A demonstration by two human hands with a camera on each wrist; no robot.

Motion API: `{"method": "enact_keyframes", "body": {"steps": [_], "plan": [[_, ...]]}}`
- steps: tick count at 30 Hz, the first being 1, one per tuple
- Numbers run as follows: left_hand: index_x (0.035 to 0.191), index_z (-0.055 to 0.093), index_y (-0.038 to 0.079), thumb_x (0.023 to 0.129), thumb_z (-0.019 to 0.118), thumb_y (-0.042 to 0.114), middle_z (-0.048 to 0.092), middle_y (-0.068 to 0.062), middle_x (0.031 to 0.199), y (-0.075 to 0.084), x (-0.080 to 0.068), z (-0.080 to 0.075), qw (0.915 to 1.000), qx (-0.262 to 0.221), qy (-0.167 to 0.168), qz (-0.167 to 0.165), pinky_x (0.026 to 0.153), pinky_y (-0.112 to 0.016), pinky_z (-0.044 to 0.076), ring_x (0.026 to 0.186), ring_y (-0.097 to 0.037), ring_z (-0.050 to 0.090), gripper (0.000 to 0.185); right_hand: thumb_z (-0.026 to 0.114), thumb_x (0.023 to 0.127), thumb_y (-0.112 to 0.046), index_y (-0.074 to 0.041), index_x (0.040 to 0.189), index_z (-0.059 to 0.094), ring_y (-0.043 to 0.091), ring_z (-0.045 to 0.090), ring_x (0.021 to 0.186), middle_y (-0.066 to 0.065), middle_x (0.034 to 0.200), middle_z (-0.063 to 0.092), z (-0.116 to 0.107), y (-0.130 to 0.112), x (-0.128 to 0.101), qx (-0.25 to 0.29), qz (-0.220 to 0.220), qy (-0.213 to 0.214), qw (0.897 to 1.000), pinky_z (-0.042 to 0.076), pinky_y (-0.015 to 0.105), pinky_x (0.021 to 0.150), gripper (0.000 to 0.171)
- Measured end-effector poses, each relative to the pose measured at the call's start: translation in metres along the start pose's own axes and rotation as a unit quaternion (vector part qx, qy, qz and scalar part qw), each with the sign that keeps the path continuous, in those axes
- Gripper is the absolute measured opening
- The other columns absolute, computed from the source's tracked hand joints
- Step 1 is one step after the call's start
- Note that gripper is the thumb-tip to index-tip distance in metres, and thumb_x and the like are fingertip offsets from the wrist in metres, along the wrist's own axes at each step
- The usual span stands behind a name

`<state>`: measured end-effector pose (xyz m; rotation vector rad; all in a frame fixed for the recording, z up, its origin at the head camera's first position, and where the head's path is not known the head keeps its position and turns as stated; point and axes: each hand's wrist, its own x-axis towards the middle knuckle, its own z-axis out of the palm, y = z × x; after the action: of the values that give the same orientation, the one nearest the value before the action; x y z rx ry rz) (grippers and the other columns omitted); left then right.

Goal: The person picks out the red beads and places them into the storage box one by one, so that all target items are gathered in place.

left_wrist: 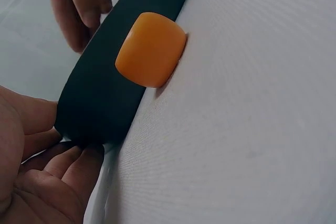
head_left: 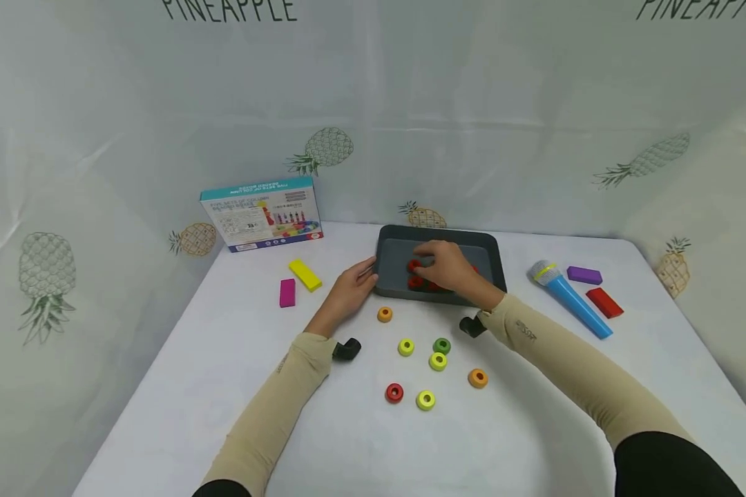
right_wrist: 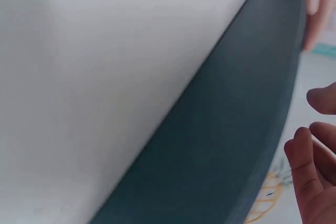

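A dark grey rectangular tray lies toward the back of the table, with several red ring-shaped beads inside. My left hand pinches the tray's left front corner; in the left wrist view, its thumb is on the side wall and its fingers curl under the corner. My right hand hovers over the tray's interior, fingertips close to a red bead. The right wrist view shows that hand's thumb and fingers apart, nothing visible between them. An orange bead sits just outside the front wall.
Loose yellow, green, orange and red beads lie before the tray. Yellow and pink blocks and a box stand left. A toy microphone, purple and red blocks lie right.
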<state>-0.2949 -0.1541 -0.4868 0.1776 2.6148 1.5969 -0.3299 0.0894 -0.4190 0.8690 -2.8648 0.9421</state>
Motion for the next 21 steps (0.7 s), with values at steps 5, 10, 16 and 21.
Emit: {"method": "enact_keyframes", "body": {"steps": [5,10,16,21], "plan": [[0.156,0.042,0.025,0.105,0.056,0.030,0.041,-0.002,0.161,0.004,0.001,0.001,1.0000,0.005,-0.003,-0.004,0.117,-0.036,0.043,0.142,-0.015,0.050,0.053,0.079,0.087,-0.012,-0.001,0.121,0.072,0.035,0.070,0.106,0.016,0.123,0.070,-0.006,-0.023,-0.025,0.006,-0.041,0.007,0.999,0.061,0.043,0.087,0.036],[0.156,0.040,0.025,0.106,0.055,0.031,0.040,-0.002,0.162,0.005,0.001,0.001,0.9998,0.013,-0.013,-0.003,0.118,-0.036,0.042,0.142,-0.016,0.049,0.053,0.083,0.083,-0.012,-0.006,0.116,0.074,0.021,0.067,0.078,0.011,0.117,0.072,-0.009,-0.047,-0.056,0.033,-0.067,0.009,0.997,0.058,0.029,0.068,0.035],[0.157,0.040,0.022,0.106,0.055,0.030,0.041,-0.004,0.162,0.003,0.001,0.000,0.9999,0.010,-0.008,0.004,0.117,-0.036,0.043,0.143,-0.018,0.049,0.054,0.084,0.081,-0.014,-0.009,0.118,0.074,0.011,0.066,0.084,0.006,0.117,0.073,-0.003,-0.065,-0.082,0.051,-0.074,-0.031,0.996,0.059,0.024,0.068,0.038],[0.157,0.040,0.022,0.106,0.055,0.030,0.040,-0.004,0.162,0.001,0.002,0.001,0.9999,0.007,-0.008,0.007,0.117,-0.035,0.043,0.143,-0.017,0.048,0.054,0.084,0.082,-0.014,-0.013,0.115,0.074,0.020,0.066,0.098,0.003,0.115,0.073,0.009,-0.070,-0.102,0.067,-0.087,-0.081,0.991,0.060,0.023,0.072,0.034]]}}
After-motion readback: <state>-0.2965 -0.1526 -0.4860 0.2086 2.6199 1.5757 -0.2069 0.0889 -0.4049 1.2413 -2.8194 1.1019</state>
